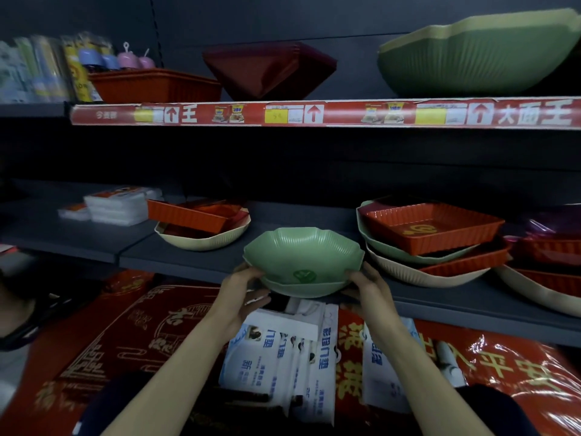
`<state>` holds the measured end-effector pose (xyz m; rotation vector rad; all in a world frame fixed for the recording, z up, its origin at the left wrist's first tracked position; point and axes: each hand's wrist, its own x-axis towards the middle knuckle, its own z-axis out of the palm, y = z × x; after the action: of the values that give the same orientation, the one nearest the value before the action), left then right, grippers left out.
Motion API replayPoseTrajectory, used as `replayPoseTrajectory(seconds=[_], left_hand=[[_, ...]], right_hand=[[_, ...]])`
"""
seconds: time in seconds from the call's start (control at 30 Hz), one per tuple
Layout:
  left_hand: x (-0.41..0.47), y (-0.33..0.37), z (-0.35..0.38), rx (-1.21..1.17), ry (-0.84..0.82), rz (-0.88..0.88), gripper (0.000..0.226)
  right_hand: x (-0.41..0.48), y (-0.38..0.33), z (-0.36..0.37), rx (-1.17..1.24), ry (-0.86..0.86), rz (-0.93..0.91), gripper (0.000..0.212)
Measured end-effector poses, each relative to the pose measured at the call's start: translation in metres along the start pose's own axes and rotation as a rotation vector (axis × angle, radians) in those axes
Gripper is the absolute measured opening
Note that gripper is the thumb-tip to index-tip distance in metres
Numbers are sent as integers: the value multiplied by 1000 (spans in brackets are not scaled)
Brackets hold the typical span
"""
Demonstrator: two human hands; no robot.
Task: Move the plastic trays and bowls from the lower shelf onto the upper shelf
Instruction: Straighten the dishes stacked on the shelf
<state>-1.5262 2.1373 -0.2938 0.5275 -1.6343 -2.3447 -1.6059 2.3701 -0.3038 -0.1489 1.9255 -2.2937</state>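
A green scalloped plastic bowl (pixel 303 258) is held tilted in front of the lower shelf (pixel 195 258), its inside facing me. My left hand (pixel 243 292) grips its left rim and my right hand (pixel 366 289) its right rim. Still on the lower shelf, a cream bowl holding orange trays (pixel 201 228) sits at the left, and a stack of cream and green bowls with an orange tray (pixel 430 228) on top sits at the right. The upper shelf (pixel 314 114) carries an orange tray (pixel 154 84), a dark red tray (pixel 270 69) and a large green bowl (pixel 478 55).
White packets (pixel 119 204) lie at the lower shelf's left. More bowls and trays (pixel 547 256) crowd its far right. Small packaged goods (pixel 47 67) stand at the upper shelf's left. Below, red banners (pixel 125 335) and white-blue packages (pixel 283 357) fill the bottom level.
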Motion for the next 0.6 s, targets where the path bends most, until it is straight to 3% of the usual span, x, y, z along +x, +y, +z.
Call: replayPoseTrajectory(seconds=[0.33, 0.6], left_hand=[[-20, 1, 11, -124, 73, 27, 35], [-57, 23, 13, -176, 96, 80, 23]], right_hand=[[-15, 3, 7, 40, -8, 33, 61], [-55, -13, -3, 51, -55, -35, 60]])
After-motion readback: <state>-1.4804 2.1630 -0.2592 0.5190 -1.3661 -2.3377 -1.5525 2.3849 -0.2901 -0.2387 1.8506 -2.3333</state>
